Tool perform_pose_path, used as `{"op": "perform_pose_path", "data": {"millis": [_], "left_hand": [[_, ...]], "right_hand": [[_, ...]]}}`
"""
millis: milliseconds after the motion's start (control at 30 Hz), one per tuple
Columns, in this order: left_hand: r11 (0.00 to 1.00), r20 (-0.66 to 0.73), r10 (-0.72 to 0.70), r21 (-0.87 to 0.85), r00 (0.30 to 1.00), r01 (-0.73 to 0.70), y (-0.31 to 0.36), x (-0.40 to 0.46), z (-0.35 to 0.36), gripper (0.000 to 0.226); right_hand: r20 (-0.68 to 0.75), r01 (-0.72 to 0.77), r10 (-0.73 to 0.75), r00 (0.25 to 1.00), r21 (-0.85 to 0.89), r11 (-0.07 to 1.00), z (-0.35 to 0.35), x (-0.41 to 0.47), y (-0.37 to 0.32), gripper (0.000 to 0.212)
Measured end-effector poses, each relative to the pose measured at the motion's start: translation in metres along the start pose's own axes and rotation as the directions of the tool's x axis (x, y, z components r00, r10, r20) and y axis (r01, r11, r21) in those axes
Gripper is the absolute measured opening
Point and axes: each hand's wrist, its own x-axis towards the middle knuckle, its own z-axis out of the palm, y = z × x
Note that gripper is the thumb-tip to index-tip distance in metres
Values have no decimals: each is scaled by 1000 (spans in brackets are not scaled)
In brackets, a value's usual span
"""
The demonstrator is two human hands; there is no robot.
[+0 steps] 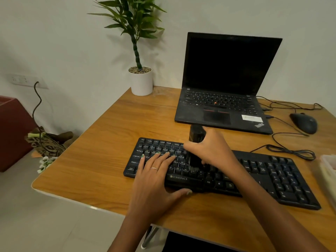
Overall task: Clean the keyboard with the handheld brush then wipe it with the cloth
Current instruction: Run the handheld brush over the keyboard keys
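Note:
A black Zebronics keyboard [272, 177] lies across the front of the wooden desk [112, 142]. My left hand [156, 177] rests flat on its left half, fingers straight over the letter keys and thumb along the front edge. My right hand [211, 148] grips a black handheld brush [196, 133] by its handle. The bristles touch the keys near the middle of the keyboard. At the right edge of the view a pale object [329, 171] shows partly; I cannot tell whether it is the cloth.
An open black laptop [225, 108] stands behind the keyboard. To the right lie a black mouse [303, 122] and loose cables [291, 150]. A potted plant [141, 80] stands at the back left corner. The desk's left edge drops to the floor.

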Motion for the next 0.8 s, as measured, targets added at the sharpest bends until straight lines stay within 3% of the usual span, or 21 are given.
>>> {"op": "perform_pose_path", "data": {"millis": [67,167,333,467,600,733,800], "left_hand": [[1000,9,3,-3,1000,-3,0,0,0,95],[1000,5,0,0,1000,0,1,0,0,94],[1000,3,4,4,1000,-4,0,0,1,94],[1000,-9,2,-1,1000,-3,1,0,1,94],[1000,-11,1,-12,1000,-1,0,0,1,93],[1000,-14,12,1,1000,-12,1,0,1,93],[1000,-25,9,-2,1000,-10,1,0,1,92]], "right_hand": [[-41,-17,17,999,-1,1000,-5,3,2,22],[-223,-37,39,974,13,999,-10,5,8,20],[7,35,-35,999,-68,997,-6,-7,5,23],[-174,-26,24,984,-7,1000,-13,-2,11,21],[-39,40,-40,998,2,999,-3,-16,6,22],[-209,-20,26,978,32,999,-15,-8,12,20],[-161,4,7,987,65,998,-9,-14,7,19]]}}
